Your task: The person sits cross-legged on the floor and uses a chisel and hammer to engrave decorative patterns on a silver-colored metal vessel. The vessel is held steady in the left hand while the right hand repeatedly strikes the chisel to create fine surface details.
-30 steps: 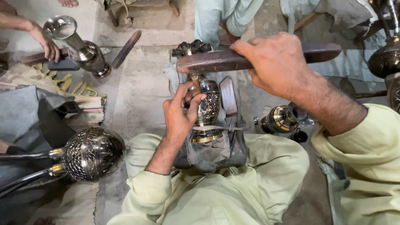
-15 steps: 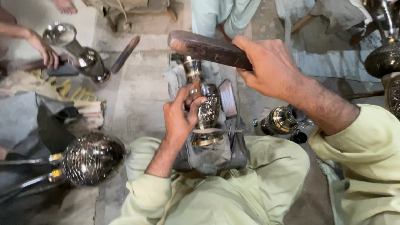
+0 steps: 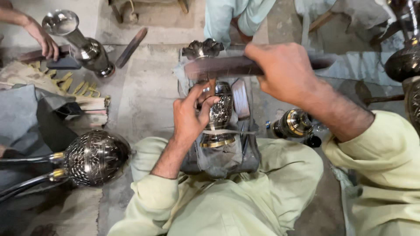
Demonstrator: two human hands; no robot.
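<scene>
1. Our left hand [image 3: 188, 120] had its fingers [image 3: 205, 104] curled closed round the neck of the engraved metal vase [image 3: 218, 114], which stood upright on the cloth-padded block [image 3: 218, 159] between our knees.
2. Our right hand [image 3: 284, 74] was clenched shut on the dark wooden-handled tool [image 3: 227, 67], held level and just above the vase; the tool's working end was blurred.
3. We judged the step to be striking or chasing the vase's ornament, and the next blow called for a steady grip at the neck and the tool landing squarely.
4. Right of the vase lay a brass-banded metal piece [image 3: 293, 124]; left of it, on the concrete floor [image 3: 144, 100], rested a large engraved globe [image 3: 96, 157].
5. Far left of the vase, another person's hand [image 3: 43, 41] steadied a polished goblet-shaped vessel [image 3: 81, 43].
</scene>
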